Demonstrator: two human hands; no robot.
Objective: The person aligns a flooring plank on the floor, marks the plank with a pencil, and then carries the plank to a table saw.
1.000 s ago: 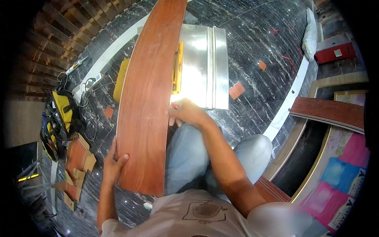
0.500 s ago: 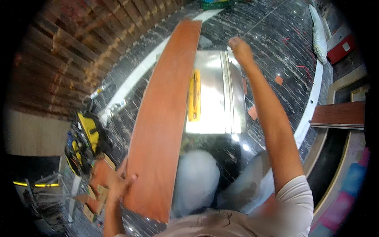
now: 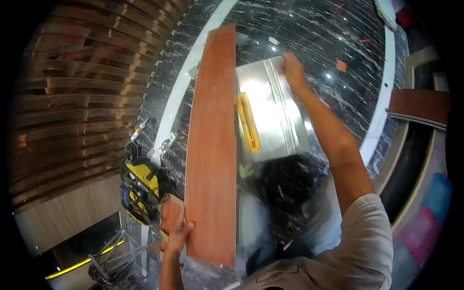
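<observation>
A long reddish-brown wood plank (image 3: 212, 140) stretches from near my body to the far side, its left edge in my left hand (image 3: 177, 238), thumb on top and fingers going under. To its right is a shiny metal table (image 3: 275, 111) with grooves and a yellow slotted insert (image 3: 248, 122), like a table saw top; the plank hides its left side. My right hand (image 3: 294, 71) is closed on the far right corner of this metal table, with the arm stretched forward. What lies under the table cannot be seen.
Black-and-yellow tool bags (image 3: 142, 181) and an opened carton (image 3: 171, 212) sit left of the plank. A white tube (image 3: 138, 129) lies beyond them. Wooden slats (image 3: 87, 106) line the left. Another brown board (image 3: 418, 108) rests at right, and a small orange offcut (image 3: 341, 65) lies on the black marble floor.
My right hand has gone from just beyond the metal table to gripping its far corner. The metal table has turned slightly. The plank now points straighter ahead, and the view has shifted.
</observation>
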